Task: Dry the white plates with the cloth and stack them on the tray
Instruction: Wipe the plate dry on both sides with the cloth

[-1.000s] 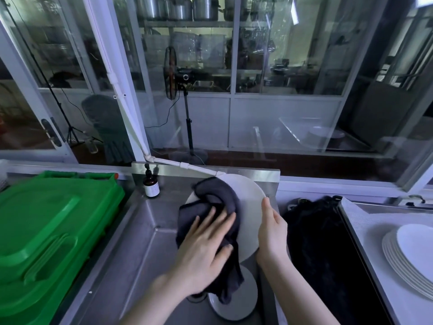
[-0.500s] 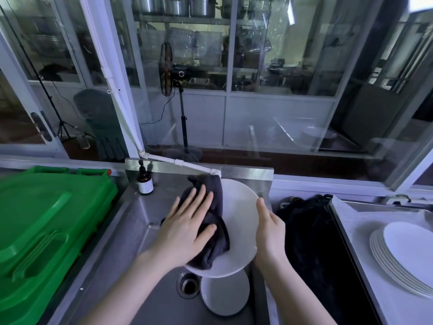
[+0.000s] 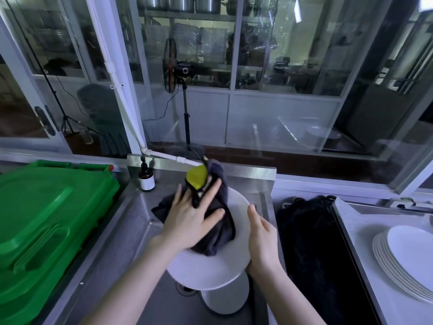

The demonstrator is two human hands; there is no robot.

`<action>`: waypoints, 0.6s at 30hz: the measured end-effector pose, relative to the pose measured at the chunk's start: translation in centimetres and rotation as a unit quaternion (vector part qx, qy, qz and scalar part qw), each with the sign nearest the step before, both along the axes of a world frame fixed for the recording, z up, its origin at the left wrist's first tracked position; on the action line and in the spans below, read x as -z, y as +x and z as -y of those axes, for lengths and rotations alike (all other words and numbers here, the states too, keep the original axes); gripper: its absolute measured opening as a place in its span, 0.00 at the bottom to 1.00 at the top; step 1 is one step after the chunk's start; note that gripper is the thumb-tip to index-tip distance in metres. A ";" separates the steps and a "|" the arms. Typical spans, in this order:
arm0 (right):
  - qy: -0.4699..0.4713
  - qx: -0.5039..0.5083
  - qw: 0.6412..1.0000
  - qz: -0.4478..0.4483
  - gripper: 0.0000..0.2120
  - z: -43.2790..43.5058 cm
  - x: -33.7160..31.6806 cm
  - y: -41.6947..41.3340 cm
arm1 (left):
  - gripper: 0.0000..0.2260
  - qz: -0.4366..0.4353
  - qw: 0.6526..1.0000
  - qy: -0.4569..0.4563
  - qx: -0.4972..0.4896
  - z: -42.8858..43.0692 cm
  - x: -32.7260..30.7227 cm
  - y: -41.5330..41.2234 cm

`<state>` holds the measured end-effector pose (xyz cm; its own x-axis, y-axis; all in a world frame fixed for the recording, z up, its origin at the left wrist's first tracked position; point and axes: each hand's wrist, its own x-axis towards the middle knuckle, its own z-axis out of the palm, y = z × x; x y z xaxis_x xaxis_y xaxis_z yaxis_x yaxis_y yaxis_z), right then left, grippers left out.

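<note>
Wiping has moved on: your left hand (image 3: 194, 221), fingers spread flat, now presses the dark grey cloth (image 3: 218, 233) on the far part of the round white plate (image 3: 210, 270), higher than a second ago. A yellow-green patch (image 3: 196, 179) shows beyond your fingertips. Your right hand (image 3: 262, 240) grips the plate's right rim. Probably this plate is nearly dry.

Count: one cloth, one held plate, one second white plate (image 3: 227, 299) below your hands, and about six stacked white plates (image 3: 407, 261) on the grey tray (image 3: 365, 231), right of your right hand.

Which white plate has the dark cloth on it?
The plate held over the sink, where the left hand presses the cloth. The plate beneath and the stack on the tray are bare.
</note>
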<state>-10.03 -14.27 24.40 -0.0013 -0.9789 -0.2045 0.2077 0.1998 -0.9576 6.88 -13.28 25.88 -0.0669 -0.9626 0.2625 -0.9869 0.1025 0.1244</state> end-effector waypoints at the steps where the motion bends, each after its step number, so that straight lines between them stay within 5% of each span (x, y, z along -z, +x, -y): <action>1: -0.008 0.004 1.000 0.000 0.24 0.2 -0.3 -0.1 | 0.33 -0.014 1.000 0.000 -0.016 0.3 -0.2 0.7; 8: -0.019 0.069 0.997 0.021 0.22 2.6 -2.3 -1.5 | 0.33 -0.068 0.997 0.022 -0.011 -3.0 1.5 -0.5; 13: -0.019 0.006 1.000 -0.020 0.21 1.7 -0.4 0.3 | 0.30 -0.032 0.994 0.003 0.104 -2.5 2.3 -3.1; 18: -0.016 -0.030 0.999 -0.002 0.23 1.3 0.1 0.9 | 0.33 -0.037 0.997 -0.017 0.059 0.8 0.9 -1.2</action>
<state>-9.15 -15.59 24.31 0.0565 -0.9833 -0.1730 0.1925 0.1807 -0.9645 5.67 -14.06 24.99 -0.1586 -0.9395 0.3035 -0.9557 0.2233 0.1917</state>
